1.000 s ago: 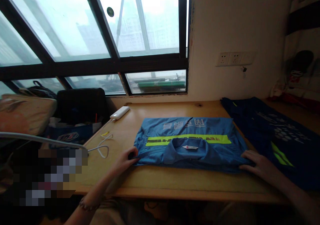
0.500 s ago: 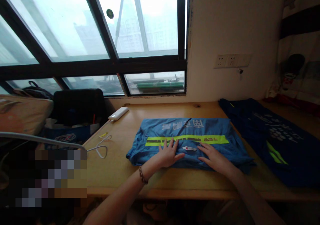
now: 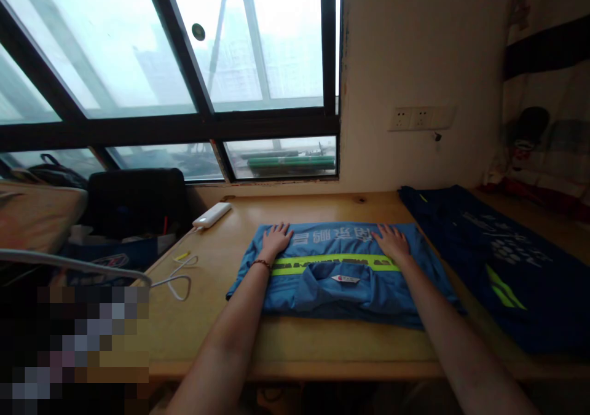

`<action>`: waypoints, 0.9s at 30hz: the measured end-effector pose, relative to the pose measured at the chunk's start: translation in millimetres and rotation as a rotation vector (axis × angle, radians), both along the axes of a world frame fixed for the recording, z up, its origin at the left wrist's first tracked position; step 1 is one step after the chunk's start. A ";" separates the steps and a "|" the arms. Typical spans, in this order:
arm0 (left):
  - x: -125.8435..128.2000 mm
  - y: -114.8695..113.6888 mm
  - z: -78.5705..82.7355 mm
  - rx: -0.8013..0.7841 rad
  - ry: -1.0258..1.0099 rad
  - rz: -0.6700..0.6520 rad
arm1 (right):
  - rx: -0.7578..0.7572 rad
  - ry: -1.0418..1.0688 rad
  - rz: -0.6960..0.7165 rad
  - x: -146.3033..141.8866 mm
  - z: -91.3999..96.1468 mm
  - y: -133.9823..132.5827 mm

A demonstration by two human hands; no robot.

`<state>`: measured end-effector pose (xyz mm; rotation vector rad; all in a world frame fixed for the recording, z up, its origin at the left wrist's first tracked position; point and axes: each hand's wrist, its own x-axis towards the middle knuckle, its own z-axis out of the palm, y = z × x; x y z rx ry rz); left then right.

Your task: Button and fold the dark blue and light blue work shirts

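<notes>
A folded light-blue shirt [image 3: 338,280] with a neon yellow stripe and white lettering lies on the wooden desk [image 3: 295,341]. My left hand [image 3: 275,238] lies flat on the shirt's far left corner, fingers spread. Flat on the far right part of the shirt rests my right hand [image 3: 391,240], fingers apart too. Neither hand holds anything. A small white label shows near the collar, between my forearms.
A dark-blue garment [image 3: 488,261] is spread on the desk to the right. A white power bank [image 3: 212,214] with a looping white cable [image 3: 177,280] sits at the left. A black bag [image 3: 136,200] stands beyond the desk's left edge. Wall sockets [image 3: 417,118] are above.
Both hands slid from the shirt's near edge, over its middle, to its far corners, pressing the fabric flat. The view shifted slightly.
</notes>
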<state>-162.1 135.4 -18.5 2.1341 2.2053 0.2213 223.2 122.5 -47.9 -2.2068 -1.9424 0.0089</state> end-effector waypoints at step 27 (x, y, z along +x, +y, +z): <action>-23.4 -11.6 -1.3 0.276 0.066 0.282 | 0.169 0.197 -0.270 54.3 -6.3 9.2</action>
